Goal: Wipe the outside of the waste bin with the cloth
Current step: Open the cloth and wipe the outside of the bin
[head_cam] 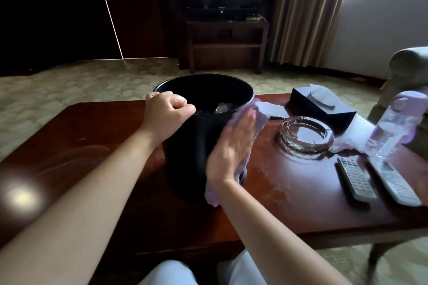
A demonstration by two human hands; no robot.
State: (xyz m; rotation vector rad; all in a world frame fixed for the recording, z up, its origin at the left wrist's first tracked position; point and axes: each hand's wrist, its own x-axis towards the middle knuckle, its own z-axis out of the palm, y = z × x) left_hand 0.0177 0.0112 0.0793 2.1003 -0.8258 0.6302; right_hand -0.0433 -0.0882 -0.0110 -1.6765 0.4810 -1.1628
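I have the black waste bin (pixel 185 150) standing upright on the table (pixel 289 203), so its wall is within easy reach. My left hand (pixel 168 111) is curled over the near rim, gripping it; I judge that steadies the bin against the push of wiping. My right hand (pixel 231 146) lies flat, fingers straight, pressing the purple cloth (pixel 259 120) against the bin's right side. Off to the right sit a glass ashtray (pixel 305 134), a tissue box (pixel 322 104), a water bottle (pixel 391 125) and two remotes (pixel 356 178).
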